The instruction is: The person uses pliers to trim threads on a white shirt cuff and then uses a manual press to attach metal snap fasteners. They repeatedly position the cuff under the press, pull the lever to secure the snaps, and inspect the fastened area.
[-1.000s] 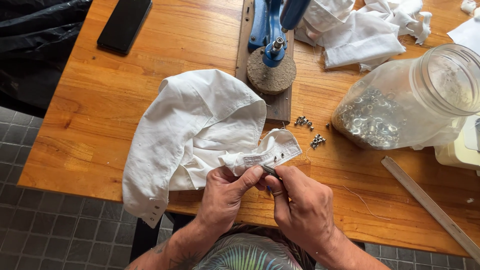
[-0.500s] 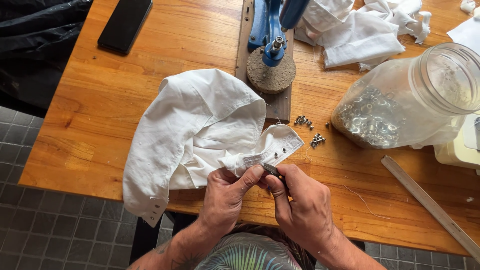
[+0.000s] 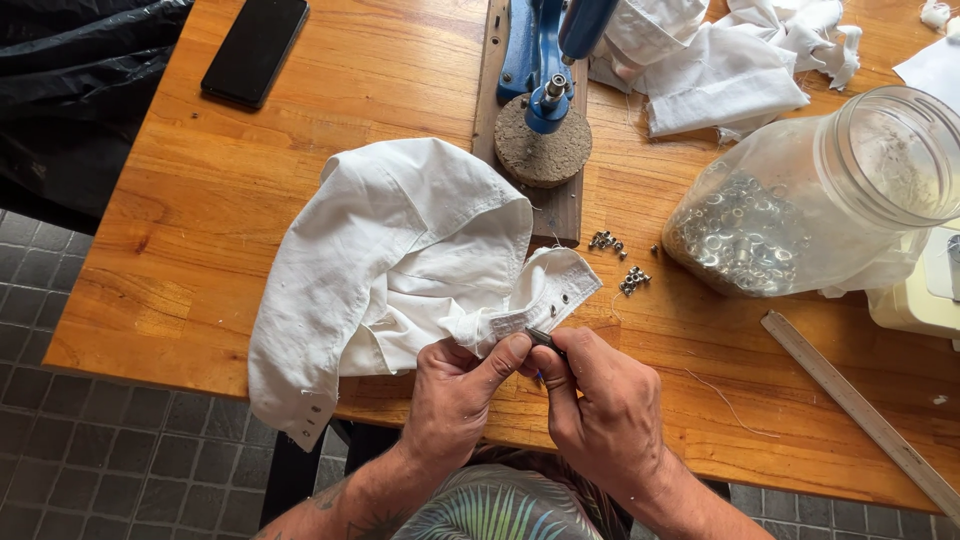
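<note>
Wooden table (image 3: 300,180) over grey tiles holds our work. Our left hand (image 3: 455,395) pinches the cuff of a white shirt (image 3: 390,250) at the near edge, fingers closed on cloth. Our right hand (image 3: 605,405) grips a small dark tool (image 3: 541,340) against that cuff. Beyond sit a blue press (image 3: 545,70), loose snaps (image 3: 633,280), a jar (image 3: 800,200), a phone (image 3: 255,48) and a ruler (image 3: 860,410).

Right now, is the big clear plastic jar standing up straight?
No, the big clear plastic jar lies on its side on the wooden table.
</note>
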